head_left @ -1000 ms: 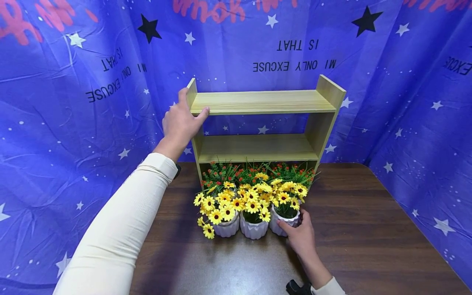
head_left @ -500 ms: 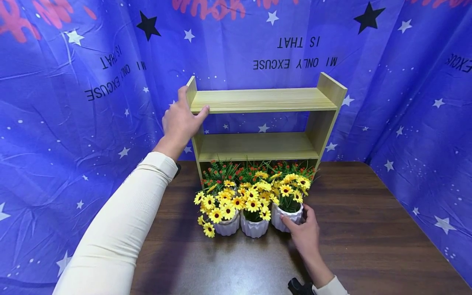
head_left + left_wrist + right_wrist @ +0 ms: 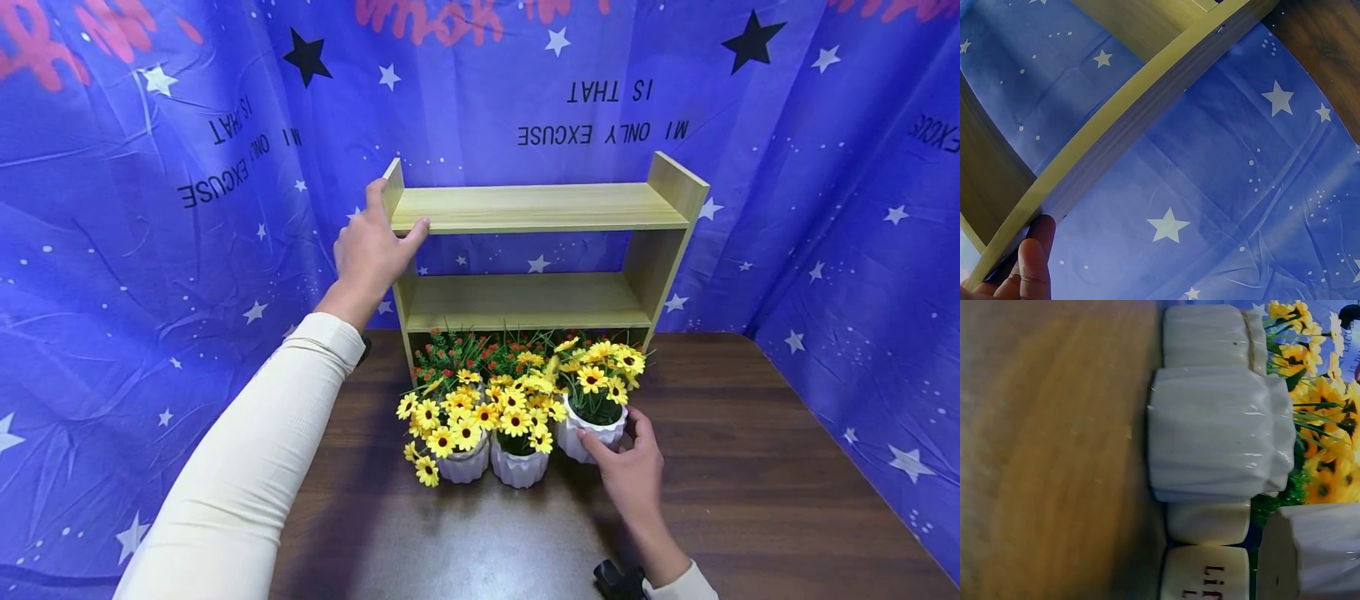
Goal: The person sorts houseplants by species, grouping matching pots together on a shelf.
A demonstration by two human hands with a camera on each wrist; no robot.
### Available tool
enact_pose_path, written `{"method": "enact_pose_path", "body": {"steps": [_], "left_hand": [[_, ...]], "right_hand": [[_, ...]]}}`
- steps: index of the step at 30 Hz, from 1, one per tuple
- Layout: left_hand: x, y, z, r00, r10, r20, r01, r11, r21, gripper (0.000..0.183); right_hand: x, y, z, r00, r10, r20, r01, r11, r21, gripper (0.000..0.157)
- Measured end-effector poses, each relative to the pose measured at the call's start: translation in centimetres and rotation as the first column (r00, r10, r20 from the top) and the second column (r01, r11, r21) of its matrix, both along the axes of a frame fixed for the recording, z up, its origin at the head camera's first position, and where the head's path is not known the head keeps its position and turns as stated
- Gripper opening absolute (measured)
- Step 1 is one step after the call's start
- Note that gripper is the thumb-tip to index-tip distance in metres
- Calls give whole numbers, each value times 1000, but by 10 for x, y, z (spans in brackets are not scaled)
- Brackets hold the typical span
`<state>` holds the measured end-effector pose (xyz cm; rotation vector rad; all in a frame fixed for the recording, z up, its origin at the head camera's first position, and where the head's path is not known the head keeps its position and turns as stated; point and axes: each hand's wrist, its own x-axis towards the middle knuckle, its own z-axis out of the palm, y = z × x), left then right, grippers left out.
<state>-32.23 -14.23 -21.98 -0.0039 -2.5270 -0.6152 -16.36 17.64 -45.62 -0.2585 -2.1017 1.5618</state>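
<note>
Nearest to the camera, a black device [image 3: 618, 579] is at the wrist of the right hand [image 3: 630, 467], which pinches a white pot [image 3: 591, 437] between its thumb and its fingers. This pot bears yellow flowers [image 3: 592, 379] and is held a little above the brown table [image 3: 750, 500]; the right wrist view shows its underside raised higher than the bases of the other pots. To the left of it, the middle pot [image 3: 520, 468] and the left pot [image 3: 463, 467] stand on the table side by side, also with yellow flowers. Just behind them are pale pots [image 3: 1207, 572], one printed with dark letters, and green plants [image 3: 450, 354] with small red flowers in front of the lower part of a wooden shelf [image 3: 540, 208]. The left hand [image 3: 371, 254] grips the upper left corner of this shelf, with the thumb on the front edge of the top board and the other fingers against the outer side of the panel. Farthest, a blue curtain [image 3: 480, 100] with stars and upside-down black letters hangs behind the shelf.
</note>
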Motion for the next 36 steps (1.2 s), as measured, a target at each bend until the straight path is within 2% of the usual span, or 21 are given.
{"method": "enact_pose_path", "body": {"steps": [10,19,29,36], "left_hand": [[-2,0,-2,1000,-7,-25,7,1000,12,83],[-2,1,-4,1000,-18,-25,18,1000,18,81],[-3,2,-5,998,-43,-44,43,999,19,81],[-4,-2,-7,992,-67,-110,70,997,27,82]], "right_hand": [[-2,9,25,997,14,-70,-13,1000,21,68],[-8,20,51,993,-18,-115,28,996,88,65],[-17,34,83,984,-19,-176,37,994,101,66],[-25,40,104,975,0,-224,21,996,91,69]]}}
